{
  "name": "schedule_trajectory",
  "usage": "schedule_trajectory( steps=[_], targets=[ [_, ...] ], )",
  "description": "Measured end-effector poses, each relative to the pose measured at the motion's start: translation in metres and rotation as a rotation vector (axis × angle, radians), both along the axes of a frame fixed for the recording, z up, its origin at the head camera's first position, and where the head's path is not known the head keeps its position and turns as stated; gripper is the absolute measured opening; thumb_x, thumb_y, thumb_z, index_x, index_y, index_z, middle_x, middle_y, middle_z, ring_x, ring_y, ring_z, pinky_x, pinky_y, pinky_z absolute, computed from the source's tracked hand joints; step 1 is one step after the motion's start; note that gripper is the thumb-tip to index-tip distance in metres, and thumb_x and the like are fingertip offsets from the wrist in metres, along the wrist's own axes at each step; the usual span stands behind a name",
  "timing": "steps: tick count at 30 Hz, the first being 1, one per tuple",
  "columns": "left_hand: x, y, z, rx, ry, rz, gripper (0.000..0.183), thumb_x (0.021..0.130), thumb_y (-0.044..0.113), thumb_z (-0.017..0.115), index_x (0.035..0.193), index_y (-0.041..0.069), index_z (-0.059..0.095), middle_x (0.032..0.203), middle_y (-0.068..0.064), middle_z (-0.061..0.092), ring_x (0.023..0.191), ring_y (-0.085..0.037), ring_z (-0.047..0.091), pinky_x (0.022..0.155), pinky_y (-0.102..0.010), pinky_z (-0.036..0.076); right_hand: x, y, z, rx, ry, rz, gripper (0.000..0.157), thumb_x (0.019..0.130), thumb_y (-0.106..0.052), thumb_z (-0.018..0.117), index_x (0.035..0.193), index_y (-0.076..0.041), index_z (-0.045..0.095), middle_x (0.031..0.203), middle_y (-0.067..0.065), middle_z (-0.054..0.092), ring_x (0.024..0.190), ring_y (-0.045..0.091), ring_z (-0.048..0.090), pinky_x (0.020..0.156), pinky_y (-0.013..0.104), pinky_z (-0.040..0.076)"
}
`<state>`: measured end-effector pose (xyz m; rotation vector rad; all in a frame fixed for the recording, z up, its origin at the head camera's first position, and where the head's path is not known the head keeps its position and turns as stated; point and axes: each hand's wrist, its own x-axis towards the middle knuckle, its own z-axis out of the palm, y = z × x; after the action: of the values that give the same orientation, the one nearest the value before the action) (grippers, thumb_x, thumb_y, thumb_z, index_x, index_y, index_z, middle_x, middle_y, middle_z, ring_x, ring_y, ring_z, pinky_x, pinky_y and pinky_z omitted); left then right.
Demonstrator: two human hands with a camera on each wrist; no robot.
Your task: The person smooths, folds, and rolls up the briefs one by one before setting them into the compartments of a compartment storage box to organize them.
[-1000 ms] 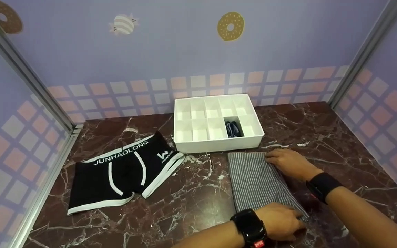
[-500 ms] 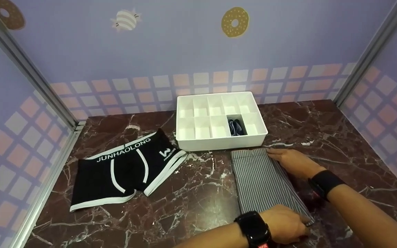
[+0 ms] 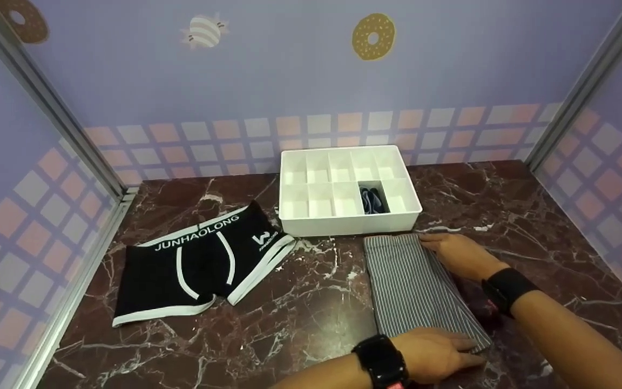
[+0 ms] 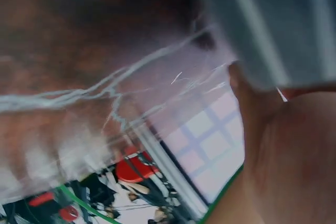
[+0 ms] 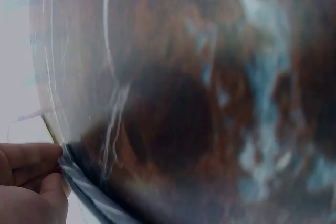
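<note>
Striped cloth (image 3: 413, 286): on the right of the table (image 3: 300, 340), on the near side of the white box (image 3: 351, 226).
Right hand (image 3: 459, 255): pinches the cloth's far right corner; a loose pinch could let it slip.
Left hand (image 3: 432, 354): touches the near right corner; I can't tell if it pinches or presses.
Wrinkles: could come if one hand pulls harder.
Far edge: just beside the box, so a push away could crumple it.
</note>
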<state>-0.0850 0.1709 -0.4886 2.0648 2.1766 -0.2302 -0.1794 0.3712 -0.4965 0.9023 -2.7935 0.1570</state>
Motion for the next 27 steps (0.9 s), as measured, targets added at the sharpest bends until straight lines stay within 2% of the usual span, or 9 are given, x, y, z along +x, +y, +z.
schedule_trajectory(
  steps=[4, 7, 10, 13, 15, 19, 23, 27],
  targets=[
    [-0.014, -0.019, 0.003, 0.03, -0.033, 0.066, 0.045, 0.097, 0.025, 0.04, 0.141, 0.03, 0.035, 0.147, 0.011, 0.03, 0.134, -0.004, 0.024, 0.108, -0.02, 0.02, -0.01, 0.01, -0.006, -0.006, 0.042, 0.041, 0.029, 0.083, 0.001, 0.051, 0.109, 0.003, 0.065, 0.116, 0.017, 0.061, 0.097, 0.035, 0.06, 0.074, 0.046, 0.05],
    [-0.024, -0.035, 0.007, 0.04, -0.05, 0.128, 0.046, 0.096, 0.019, 0.04, 0.142, 0.027, 0.035, 0.148, 0.009, 0.029, 0.135, -0.007, 0.025, 0.109, -0.025, 0.021, -0.012, 0.007, -0.009, -0.044, 0.103, 0.055, 0.028, 0.079, -0.001, 0.057, 0.105, 0.001, 0.067, 0.111, 0.015, 0.063, 0.097, 0.032, 0.06, 0.077, 0.046, 0.049],
    [-0.029, -0.052, 0.009, 0.077, -0.017, 0.181, 0.042, 0.096, 0.022, 0.043, 0.138, 0.025, 0.041, 0.146, 0.006, 0.034, 0.134, -0.012, 0.03, 0.108, -0.029, 0.025, -0.014, -0.001, -0.009, -0.064, 0.151, 0.066, 0.028, 0.075, 0.001, 0.062, 0.102, -0.001, 0.068, 0.106, 0.013, 0.063, 0.098, 0.031, 0.059, 0.083, 0.046, 0.047],
    [-0.026, -0.067, 0.009, 0.121, 0.045, 0.212, 0.033, 0.094, 0.034, 0.048, 0.126, 0.028, 0.054, 0.136, 0.004, 0.046, 0.122, -0.013, 0.042, 0.1, -0.029, 0.035, -0.016, -0.007, -0.009, -0.057, 0.164, 0.086, 0.027, 0.075, 0.0, 0.065, 0.101, -0.003, 0.068, 0.104, 0.011, 0.063, 0.097, 0.03, 0.059, 0.085, 0.046, 0.046],
    [-0.02, -0.074, 0.008, 0.133, 0.069, 0.207, 0.03, 0.09, 0.042, 0.052, 0.118, 0.031, 0.059, 0.124, 0.008, 0.051, 0.109, -0.009, 0.046, 0.09, -0.025, 0.04, -0.016, -0.01, -0.009, -0.044, 0.155, 0.093, 0.028, 0.075, 0.0, 0.067, 0.103, -0.003, 0.068, 0.105, 0.011, 0.064, 0.097, 0.031, 0.059, 0.084, 0.047, 0.046],
    [-0.006, -0.083, 0.007, 0.104, 0.078, 0.155, 0.028, 0.087, 0.046, 0.056, 0.113, 0.036, 0.06, 0.101, 0.01, 0.05, 0.087, -0.005, 0.043, 0.073, -0.019, 0.038, -0.016, -0.012, -0.008, -0.025, 0.106, 0.104, 0.033, 0.077, 0.0, 0.067, 0.11, -0.003, 0.066, 0.112, 0.015, 0.062, 0.101, 0.037, 0.058, 0.085, 0.051, 0.046],
    [0.003, -0.086, 0.003, 0.073, 0.147, 0.11, 0.029, 0.088, 0.041, 0.053, 0.116, 0.04, 0.058, 0.098, 0.01, 0.049, 0.081, -0.005, 0.042, 0.07, -0.019, 0.038, -0.015, -0.013, -0.01, -0.028, 0.065, 0.106, 0.035, 0.08, 0.001, 0.063, 0.115, -0.004, 0.064, 0.119, 0.019, 0.059, 0.104, 0.043, 0.056, 0.085, 0.055, 0.045],
    [0.006, -0.088, -0.001, 0.133, 0.228, 0.08, 0.027, 0.089, 0.038, 0.05, 0.113, 0.038, 0.061, 0.097, 0.008, 0.053, 0.079, -0.007, 0.045, 0.066, -0.02, 0.04, -0.015, -0.012, -0.013, -0.015, 0.059, 0.092, 0.038, 0.081, 0.001, 0.06, 0.118, -0.006, 0.063, 0.122, 0.019, 0.057, 0.106, 0.043, 0.055, 0.085, 0.055, 0.044]
  ],
)
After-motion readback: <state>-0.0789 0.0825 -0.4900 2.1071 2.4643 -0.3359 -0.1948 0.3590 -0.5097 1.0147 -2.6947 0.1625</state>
